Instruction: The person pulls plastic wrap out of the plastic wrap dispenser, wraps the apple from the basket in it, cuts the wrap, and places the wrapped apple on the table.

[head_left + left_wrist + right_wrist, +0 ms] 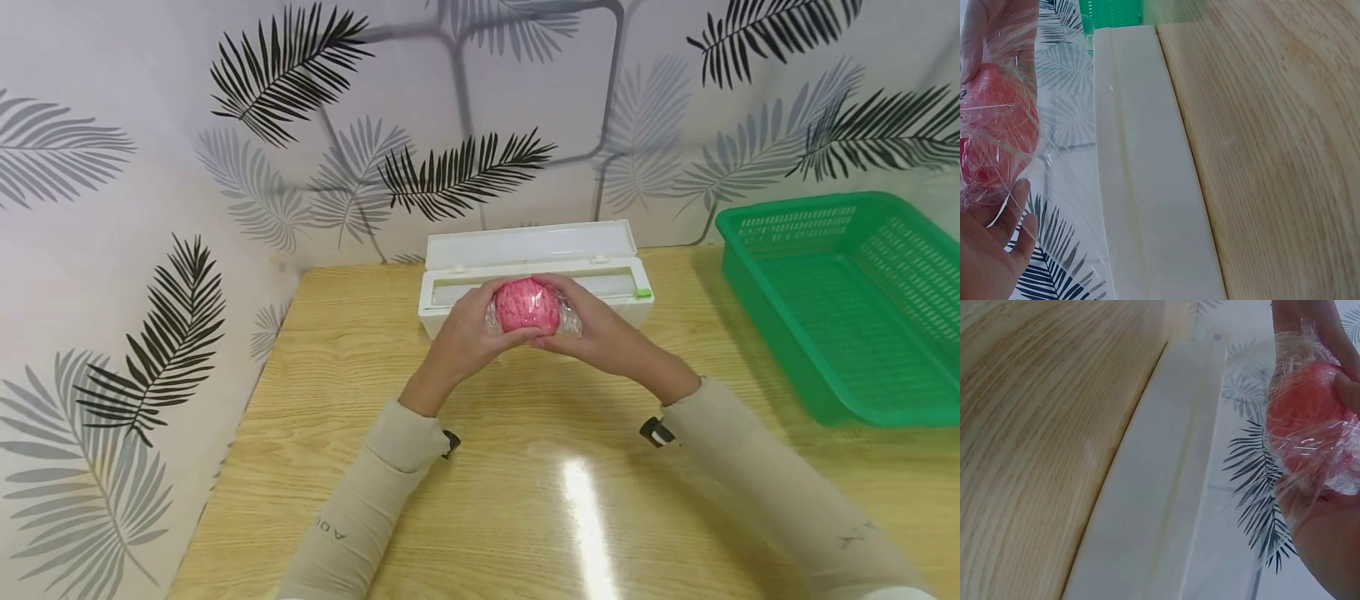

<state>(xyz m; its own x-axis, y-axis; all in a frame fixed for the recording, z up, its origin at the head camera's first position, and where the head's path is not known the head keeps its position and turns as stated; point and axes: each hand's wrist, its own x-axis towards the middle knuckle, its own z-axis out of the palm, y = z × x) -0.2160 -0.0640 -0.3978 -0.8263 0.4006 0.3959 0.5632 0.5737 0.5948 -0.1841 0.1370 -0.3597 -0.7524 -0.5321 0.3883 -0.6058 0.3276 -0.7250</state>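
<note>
Pink ball [527, 304] rests between two curled hands, over the white box [433, 323]

In the head view, the left hand [467, 335] is bent partly closed around the ball, which lies at 2 o'clock from it; its thumb runs along the near side. The ball is up off the table [510, 417], over the front middle of the box. It is nearly round, with no clear long axis, and its pink surface looks mottled and shiny under clear plastic wrap [573, 322] that creases and bunches at 9 and 3 o'clock. The box, its lid raised towards 12 o'clock, runs lengthwise from 9 to 3. The right hand [597, 329] curls about as far and grips the same ball, which lies at 10 o'clock from it. The thumb tips come together at the ball's 6 o'clock side, so neither hand is plainly nearer. Well apart, at the ball's 3 o'clock, stands a green basket [795, 321]
</note>
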